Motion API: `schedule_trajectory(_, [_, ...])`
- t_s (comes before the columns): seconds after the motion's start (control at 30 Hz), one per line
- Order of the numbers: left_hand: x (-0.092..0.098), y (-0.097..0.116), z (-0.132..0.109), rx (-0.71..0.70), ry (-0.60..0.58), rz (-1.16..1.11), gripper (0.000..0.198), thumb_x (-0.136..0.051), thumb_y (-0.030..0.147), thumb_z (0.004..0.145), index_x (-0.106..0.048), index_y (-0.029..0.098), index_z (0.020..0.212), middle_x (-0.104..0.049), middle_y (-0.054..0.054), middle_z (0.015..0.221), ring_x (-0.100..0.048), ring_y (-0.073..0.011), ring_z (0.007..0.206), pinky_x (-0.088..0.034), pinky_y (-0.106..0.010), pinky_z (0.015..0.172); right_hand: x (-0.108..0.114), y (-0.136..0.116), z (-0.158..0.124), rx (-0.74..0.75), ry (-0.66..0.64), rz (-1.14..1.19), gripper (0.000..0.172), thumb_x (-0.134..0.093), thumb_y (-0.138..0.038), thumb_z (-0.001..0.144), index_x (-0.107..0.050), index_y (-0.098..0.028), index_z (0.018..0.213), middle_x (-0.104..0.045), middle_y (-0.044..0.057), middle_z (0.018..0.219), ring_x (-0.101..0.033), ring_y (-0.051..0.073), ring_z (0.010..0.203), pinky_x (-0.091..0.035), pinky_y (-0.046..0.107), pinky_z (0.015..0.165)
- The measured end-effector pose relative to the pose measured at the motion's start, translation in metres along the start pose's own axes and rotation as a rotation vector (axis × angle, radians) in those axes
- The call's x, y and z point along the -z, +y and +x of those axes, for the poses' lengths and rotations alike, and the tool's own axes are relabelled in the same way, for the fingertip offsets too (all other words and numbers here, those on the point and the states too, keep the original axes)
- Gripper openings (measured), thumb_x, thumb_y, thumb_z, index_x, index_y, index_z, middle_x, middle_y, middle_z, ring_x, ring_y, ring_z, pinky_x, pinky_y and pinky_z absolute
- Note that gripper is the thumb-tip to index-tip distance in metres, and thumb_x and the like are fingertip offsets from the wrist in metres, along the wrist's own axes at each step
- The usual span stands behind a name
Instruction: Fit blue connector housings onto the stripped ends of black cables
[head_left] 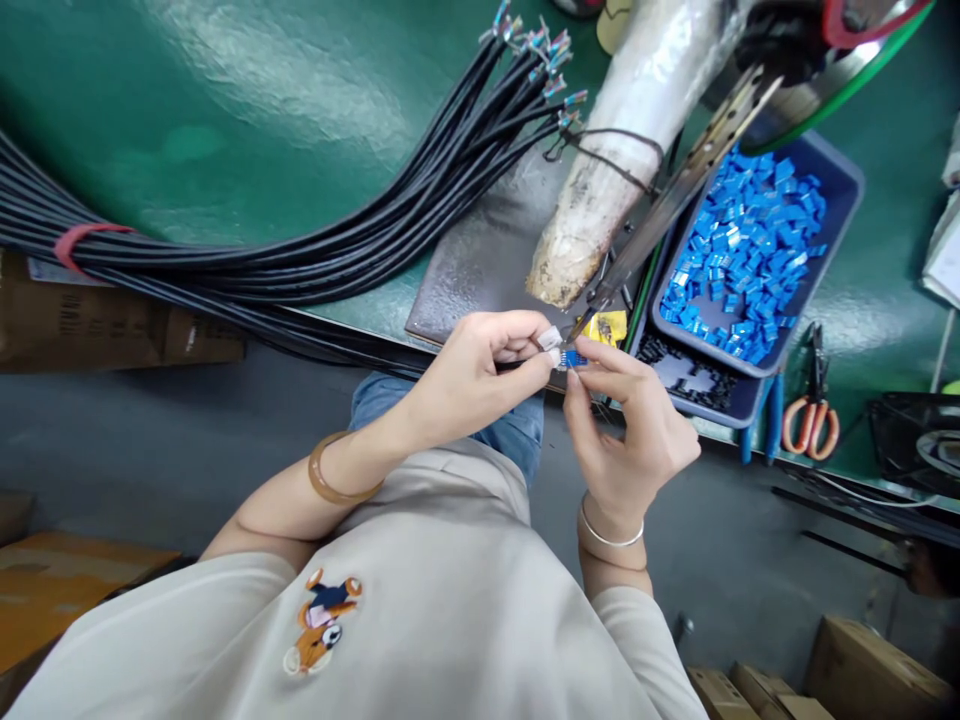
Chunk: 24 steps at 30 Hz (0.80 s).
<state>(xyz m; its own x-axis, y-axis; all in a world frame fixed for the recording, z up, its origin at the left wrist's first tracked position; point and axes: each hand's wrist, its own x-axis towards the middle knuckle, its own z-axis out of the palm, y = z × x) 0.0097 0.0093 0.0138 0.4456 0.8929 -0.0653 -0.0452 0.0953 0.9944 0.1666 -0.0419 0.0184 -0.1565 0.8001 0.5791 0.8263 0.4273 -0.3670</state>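
My left hand (487, 365) is closed in a pinch at the end of a black cable (514, 366), with white covers (549, 338) on its thumb and fingertip. My right hand (630, 415) meets it from the other side, its thumb and fingers pinched at a small blue connector (574, 358). The cable's end and the connector sit together between the two hands; how they join is too small to tell. Just above them is the tip of a soldering iron (600, 295), which comes down from the top right.
A foil-wrapped tube (630, 130) hangs over a dark mat (469, 270). To the left, a bundle of black cables (330, 250) crosses the green table (247, 120). On the right stand a bin of blue connectors (832, 225), a tray of black parts (727, 408) and orange-handled pliers (811, 425).
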Motion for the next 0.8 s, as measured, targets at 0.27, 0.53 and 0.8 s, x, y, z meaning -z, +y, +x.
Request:
schedule_trajectory(0.27, [0.003,-0.004,-0.023,-0.163,0.011,0.150,0.012,-0.067,0.027,0.084,-0.064,0.015,0.086,-0.065,-0.002,0.074,-0.056,-0.0090,0.064,-0.045,-0.020,0.059,0.005,0.007,-0.013,0.021,0.061,0.115,0.016,-0.065,-0.014,0.085,-0.059,-0.025,0.095,-0.074,-0.002,0.089,-0.073,0.013,0.081,-0.059,0.025,0.071])
schedule_trajectory(0.53, [-0.002,-0.014,-0.032,-0.326,0.020,0.316,0.021,-0.058,0.026,0.090,-0.065,0.015,0.073,-0.065,-0.001,0.061,-0.054,-0.0075,0.054,-0.042,-0.019,0.057,-0.004,0.006,-0.010,-0.423,0.028,0.440,0.011,-0.065,-0.027,0.087,-0.056,-0.023,0.082,-0.057,-0.008,0.068,-0.061,0.008,0.053,-0.052,0.021,0.051])
schedule_trajectory(0.8, [0.017,-0.014,-0.036,0.064,-0.115,-0.064,0.029,-0.061,0.031,0.089,-0.061,0.011,0.067,-0.062,-0.001,0.056,-0.050,-0.0048,0.048,-0.041,-0.017,0.050,-0.002,-0.019,-0.013,-0.337,0.123,0.234,0.001,-0.066,-0.019,0.086,-0.066,-0.020,0.086,-0.073,0.001,0.092,-0.070,0.011,0.074,-0.057,0.024,0.062])
